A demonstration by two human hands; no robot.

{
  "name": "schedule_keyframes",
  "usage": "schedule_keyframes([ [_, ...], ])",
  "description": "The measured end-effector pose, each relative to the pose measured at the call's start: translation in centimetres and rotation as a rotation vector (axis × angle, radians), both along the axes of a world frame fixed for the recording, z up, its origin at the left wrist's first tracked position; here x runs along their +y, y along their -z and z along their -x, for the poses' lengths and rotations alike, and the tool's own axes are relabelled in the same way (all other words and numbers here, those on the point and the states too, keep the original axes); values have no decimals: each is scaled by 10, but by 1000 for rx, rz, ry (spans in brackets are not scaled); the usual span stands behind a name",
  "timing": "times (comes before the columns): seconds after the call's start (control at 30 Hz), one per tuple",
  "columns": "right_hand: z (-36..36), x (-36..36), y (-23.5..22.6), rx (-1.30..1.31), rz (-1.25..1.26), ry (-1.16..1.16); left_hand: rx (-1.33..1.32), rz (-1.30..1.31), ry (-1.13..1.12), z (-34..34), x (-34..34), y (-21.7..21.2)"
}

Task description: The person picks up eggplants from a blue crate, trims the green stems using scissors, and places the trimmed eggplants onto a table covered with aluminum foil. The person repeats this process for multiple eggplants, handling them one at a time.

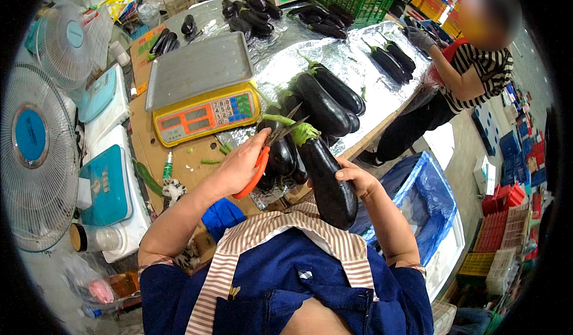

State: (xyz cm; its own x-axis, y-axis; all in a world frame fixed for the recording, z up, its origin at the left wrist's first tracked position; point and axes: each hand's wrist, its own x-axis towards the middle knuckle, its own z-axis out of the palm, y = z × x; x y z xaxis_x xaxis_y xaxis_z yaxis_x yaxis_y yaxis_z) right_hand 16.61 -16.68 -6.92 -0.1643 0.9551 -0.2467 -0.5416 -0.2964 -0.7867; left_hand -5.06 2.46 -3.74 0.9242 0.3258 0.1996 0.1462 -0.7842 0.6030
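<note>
One eggplant (329, 183): lying aslant just above a striped apron (280, 223), its cap (305, 134) pointing toward eleven o'clock.
Right hand (361, 180): gripping that eggplant, thumb pressing on its three o'clock side, other fingers mostly hiding.
Left hand (236, 165): wrapping around the orange handles of scissors (262, 160).
Blades (291, 128): standing parted at the green stem (279, 119); whether they are touching it, one cannot tell.
Pile (325, 105): more eggplants resting on foil (280, 69), at twelve o'clock from the held one.
Scale (206, 123): sitting at ten o'clock, yellow, carrying a grey tray (200, 69).
Co-worker (483, 81): standing at two o'clock, wearing a glove (421, 38) and stripes.
Blue bag (418, 194): lining a container at three o'clock.
Fan (30, 135): facing in from nine o'clock.
</note>
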Motion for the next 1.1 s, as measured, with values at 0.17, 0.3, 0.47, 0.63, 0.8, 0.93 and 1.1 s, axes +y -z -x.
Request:
schedule_keyframes([
  [0.17,4,1,-1,-123,45,42,161,168,32,-3,4,-9],
  [0.3,0,2,-9,-68,78,-6,99,156,89,-1,10,8],
  [0.47,-2,1,-6,-106,80,10,-22,138,93,-1,4,12],
  [0.63,-1,-2,-6,-153,100,37,0,-11,67,-7,7,23],
  [0.8,0,-5,-15,-264,123,41,60,251,133,-15,9,17],
  [0.93,4,-7,-23,-305,95,72,-52,301,201,-23,11,25],
  [1.1,4,-11,-21,-331,73,90,270,583,145,-28,-1,-11],
])
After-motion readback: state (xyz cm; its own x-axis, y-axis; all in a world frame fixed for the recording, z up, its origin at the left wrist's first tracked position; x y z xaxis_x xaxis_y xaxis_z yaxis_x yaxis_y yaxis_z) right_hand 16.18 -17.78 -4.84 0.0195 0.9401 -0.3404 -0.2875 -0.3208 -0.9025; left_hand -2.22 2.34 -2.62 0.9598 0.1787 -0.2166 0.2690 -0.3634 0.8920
